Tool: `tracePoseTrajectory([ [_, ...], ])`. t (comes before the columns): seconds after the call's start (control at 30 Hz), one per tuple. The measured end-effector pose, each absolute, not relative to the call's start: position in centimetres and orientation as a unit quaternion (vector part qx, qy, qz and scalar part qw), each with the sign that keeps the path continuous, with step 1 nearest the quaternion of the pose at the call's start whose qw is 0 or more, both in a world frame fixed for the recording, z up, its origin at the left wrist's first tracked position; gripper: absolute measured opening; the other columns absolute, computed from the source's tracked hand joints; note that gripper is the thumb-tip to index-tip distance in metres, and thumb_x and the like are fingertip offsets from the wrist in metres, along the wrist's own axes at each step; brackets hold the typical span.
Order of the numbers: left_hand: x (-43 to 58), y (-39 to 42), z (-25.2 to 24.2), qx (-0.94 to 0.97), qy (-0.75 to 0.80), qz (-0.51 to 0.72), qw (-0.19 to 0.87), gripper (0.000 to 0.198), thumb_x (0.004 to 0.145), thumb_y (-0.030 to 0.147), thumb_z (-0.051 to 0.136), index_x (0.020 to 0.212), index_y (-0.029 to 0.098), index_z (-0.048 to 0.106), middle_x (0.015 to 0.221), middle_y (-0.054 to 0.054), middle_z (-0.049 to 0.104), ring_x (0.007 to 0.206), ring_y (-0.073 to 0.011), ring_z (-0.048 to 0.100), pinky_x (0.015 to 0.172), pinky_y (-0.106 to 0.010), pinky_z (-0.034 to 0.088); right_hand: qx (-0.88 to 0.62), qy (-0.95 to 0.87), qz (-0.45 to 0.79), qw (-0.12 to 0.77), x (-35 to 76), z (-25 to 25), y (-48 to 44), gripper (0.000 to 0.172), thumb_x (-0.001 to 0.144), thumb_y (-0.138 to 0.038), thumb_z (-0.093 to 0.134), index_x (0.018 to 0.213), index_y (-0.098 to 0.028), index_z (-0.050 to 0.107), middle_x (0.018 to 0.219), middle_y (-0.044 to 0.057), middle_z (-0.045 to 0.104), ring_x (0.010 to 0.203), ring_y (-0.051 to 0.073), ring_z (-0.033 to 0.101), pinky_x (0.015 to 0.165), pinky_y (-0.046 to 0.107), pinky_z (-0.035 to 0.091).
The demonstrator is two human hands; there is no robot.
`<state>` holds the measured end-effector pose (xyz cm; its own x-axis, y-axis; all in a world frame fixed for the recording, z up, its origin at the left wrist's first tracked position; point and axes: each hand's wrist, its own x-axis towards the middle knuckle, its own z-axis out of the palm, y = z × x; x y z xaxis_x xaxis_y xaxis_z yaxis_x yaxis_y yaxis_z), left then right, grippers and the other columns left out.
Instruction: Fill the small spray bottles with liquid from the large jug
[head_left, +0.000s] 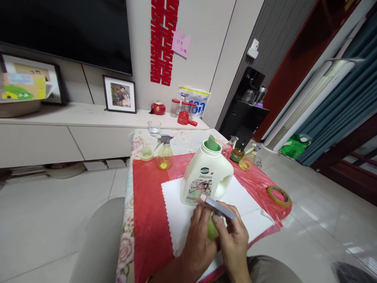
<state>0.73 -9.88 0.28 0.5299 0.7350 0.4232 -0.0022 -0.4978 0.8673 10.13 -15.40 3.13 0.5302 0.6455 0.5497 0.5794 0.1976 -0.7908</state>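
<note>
A small spray bottle with a greenish-yellow body (212,230) is between my two hands, close to the table's near side. My left hand (198,237) is closed round the body, hiding most of it. At the neck, just under the grey spray head (219,207), the fingers of my right hand (235,235) are closed. The head's pinkish nozzle points left and away from me. Just beyond stands a large cream detergent jug (191,169), upright and uncapped, a green spout (212,144) in its mouth. Under the jug lies a white cloth (173,198).
Behind the jug's left stand another spray bottle (165,157) and a pale green cap (146,153). Several bottles, including a pink one (227,150), stand behind its right. A tape roll (279,195) lies on the red covering (149,212) at the right edge.
</note>
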Motion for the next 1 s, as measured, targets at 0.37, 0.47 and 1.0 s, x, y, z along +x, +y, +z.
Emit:
tracePoseTrajectory([
  [0.37,-0.7,-9.9,2.3,0.653,0.204,0.426,0.591,0.037,0.099,0.028,0.046,0.133,0.019,0.057,0.136,-0.013,0.064,0.129,-0.0260,0.059,0.113,-0.044,0.046,-0.630,-0.438,0.058,0.639,9.6,2.8,-15.8,0.022,0.089,-0.034,0.069,0.109,-0.026,0.072,0.108,0.004,0.067,0.103,0.018,0.065,0.087,0.028,0.055],
  [0.47,-0.3,-9.4,2.6,0.619,0.219,0.420,0.626,0.037,0.098,0.037,0.050,0.126,0.016,0.062,0.130,-0.014,0.068,0.123,-0.0270,0.063,0.109,-0.043,0.049,-0.637,-0.405,0.078,0.651,9.3,2.4,-15.6,0.025,0.090,-0.039,0.068,0.109,-0.026,0.072,0.112,0.005,0.066,0.106,0.019,0.064,0.090,0.029,0.053],
  [1.0,0.6,-10.0,2.8,0.582,0.293,0.427,0.627,0.046,0.097,0.051,0.049,0.126,0.017,0.062,0.132,-0.016,0.066,0.128,-0.0288,0.060,0.114,-0.046,0.044,-0.624,-0.373,0.072,0.683,8.7,1.5,-15.3,0.026,0.088,-0.041,0.069,0.106,-0.024,0.074,0.110,0.006,0.065,0.106,0.021,0.061,0.091,0.031,0.051],
])
